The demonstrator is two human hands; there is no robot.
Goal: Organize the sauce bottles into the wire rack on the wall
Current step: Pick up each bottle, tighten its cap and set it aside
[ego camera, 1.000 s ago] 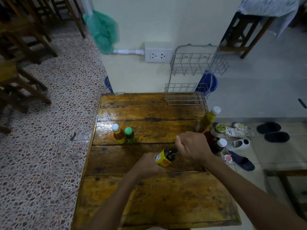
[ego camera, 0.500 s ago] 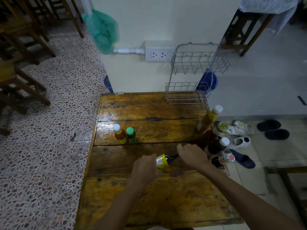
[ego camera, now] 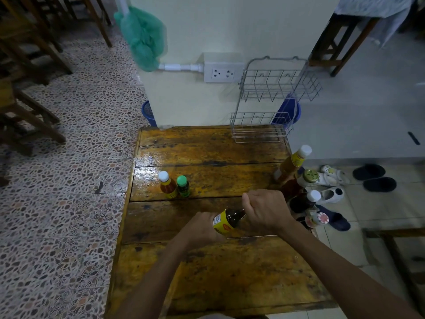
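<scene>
Both hands hold a dark sauce bottle with a yellow label (ego camera: pixel 226 221) over the wooden table (ego camera: pixel 207 146). My left hand (ego camera: pixel 202 229) grips its body and my right hand (ego camera: pixel 264 209) is curled round its neck, hiding the cap. A two-tier wire rack (ego camera: pixel 273 97) hangs empty on the wall beyond the table's far right corner. An orange sauce bottle with a white cap (ego camera: pixel 167 185) and a small green-capped bottle (ego camera: pixel 183 186) stand together at mid-left. A tall amber bottle (ego camera: pixel 292 164) and several dark bottles (ego camera: pixel 301 201) cluster at the right edge.
A wall socket (ego camera: pixel 223 72) and a green plastic bag (ego camera: pixel 142 38) are left of the rack. A blue bucket (ego camera: pixel 287 109) sits behind it. Sandals and slippers (ego camera: pixel 368 176) lie on the floor to the right. Wooden chairs (ego camera: pixel 27 65) stand at far left.
The two hands have stayed on the yellow-labelled bottle; it dipped toward the table half a second ago and is lifted slightly again, with my right hand back over its neck.
</scene>
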